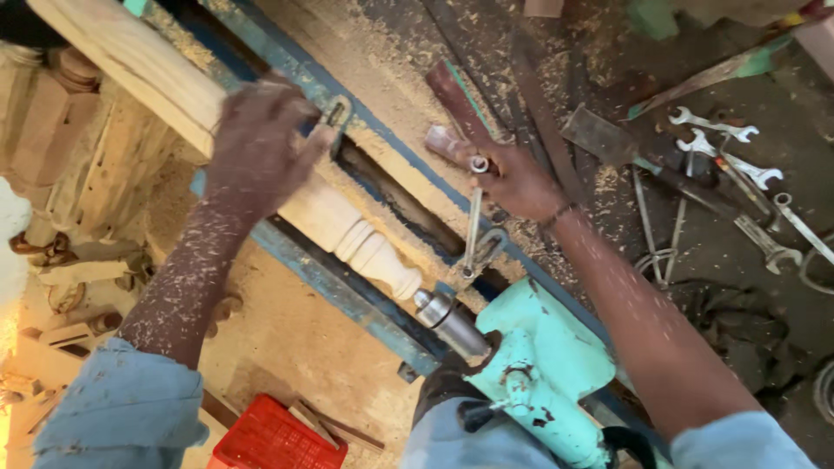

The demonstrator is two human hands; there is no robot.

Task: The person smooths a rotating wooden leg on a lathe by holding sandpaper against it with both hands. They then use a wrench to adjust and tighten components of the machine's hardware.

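Note:
A pale wooden spindle (347, 227) with turned beads is mounted on a blue-railed lathe (330, 287), running from the upper left down to a metal centre (447, 320) in the turquoise tailstock (543, 365). My left hand (261, 148) lies over the wood and closes on a metal tool (334, 115) at the spindle's far side. My right hand (512, 178) grips a metal caliper (473, 226) by its top, its legs hanging toward the lathe bed. Both forearms are dusted with sawdust.
Several spanners (734, 165) and flat metal chisels (599, 135) lie on the dusty bench at the right. A red plastic crate (274, 439) sits on the floor below. Turned wooden pieces (52, 113) stand at the left. Sawdust covers the lathe bed.

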